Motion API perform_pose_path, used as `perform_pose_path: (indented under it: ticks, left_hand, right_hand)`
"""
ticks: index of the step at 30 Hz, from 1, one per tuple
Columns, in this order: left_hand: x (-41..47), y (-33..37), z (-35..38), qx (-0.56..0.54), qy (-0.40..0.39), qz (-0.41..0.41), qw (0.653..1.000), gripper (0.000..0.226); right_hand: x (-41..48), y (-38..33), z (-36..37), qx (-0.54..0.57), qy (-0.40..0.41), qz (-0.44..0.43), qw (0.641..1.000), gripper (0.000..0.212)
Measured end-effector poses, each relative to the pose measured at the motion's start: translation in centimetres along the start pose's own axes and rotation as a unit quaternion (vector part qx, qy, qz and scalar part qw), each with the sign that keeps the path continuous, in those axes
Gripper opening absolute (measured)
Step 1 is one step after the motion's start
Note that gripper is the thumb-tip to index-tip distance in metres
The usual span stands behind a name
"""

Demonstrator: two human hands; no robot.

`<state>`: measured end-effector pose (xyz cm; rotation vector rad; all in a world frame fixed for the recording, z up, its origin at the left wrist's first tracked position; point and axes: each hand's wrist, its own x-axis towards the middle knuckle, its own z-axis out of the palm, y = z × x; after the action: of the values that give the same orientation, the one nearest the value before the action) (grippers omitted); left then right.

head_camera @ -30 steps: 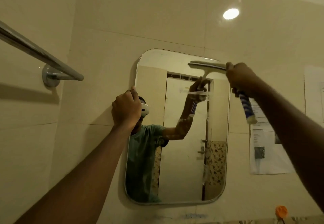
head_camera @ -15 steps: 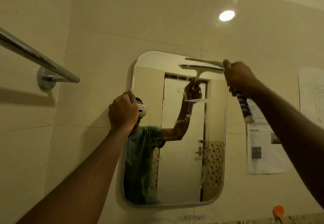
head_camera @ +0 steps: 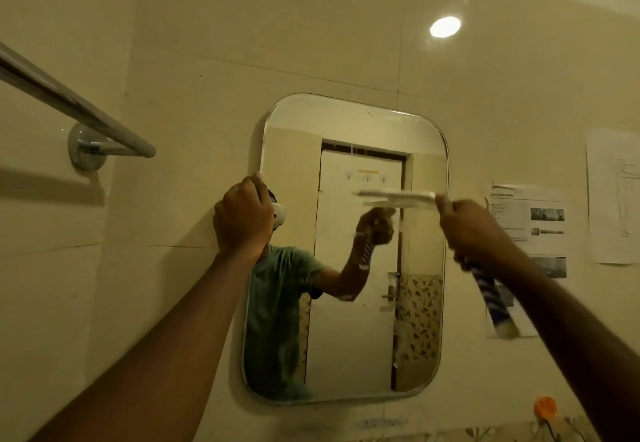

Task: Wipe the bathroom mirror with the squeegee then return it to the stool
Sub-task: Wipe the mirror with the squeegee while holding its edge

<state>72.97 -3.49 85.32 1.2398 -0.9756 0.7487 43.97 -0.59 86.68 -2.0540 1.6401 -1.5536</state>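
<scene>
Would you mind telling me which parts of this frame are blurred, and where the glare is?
Head view: the right hand and squeegee are motion-blurred; the left hand and mirror edge are sharp; a bright lamp reflection glares on the tiles, and the towel rail throws a soft shadow.

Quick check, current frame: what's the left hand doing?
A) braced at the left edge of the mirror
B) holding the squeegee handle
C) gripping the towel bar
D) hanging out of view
A: the left hand is closed at the left edge of the mirror, while the right hand holds the squeegee.
</scene>
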Motion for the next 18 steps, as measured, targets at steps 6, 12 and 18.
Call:
perform_pose_path:
  ticks: [6, 12, 18]
  left_hand:
    - [-0.1, -0.3, 0.0, -0.005, 0.002, 0.005, 1.0, 0.048]
    - [-0.5, -0.2, 0.1, -0.018, 0.002, -0.017, 1.0, 0.047]
    - [-0.8, -0.3, -0.3, -0.044, 0.002, -0.028, 0.999, 0.051]
  right_hand:
    - [6.8, -5.7, -4.1, 0.052, 0.073, -0.008, 0.996, 0.04]
    - [3.0, -1.0, 0.2, 0.035, 0.049, -0.055, 0.997, 0.033]
    - [-2.3, 3.7, 3.9, 0.047, 0.023, -0.008, 0.999, 0.044]
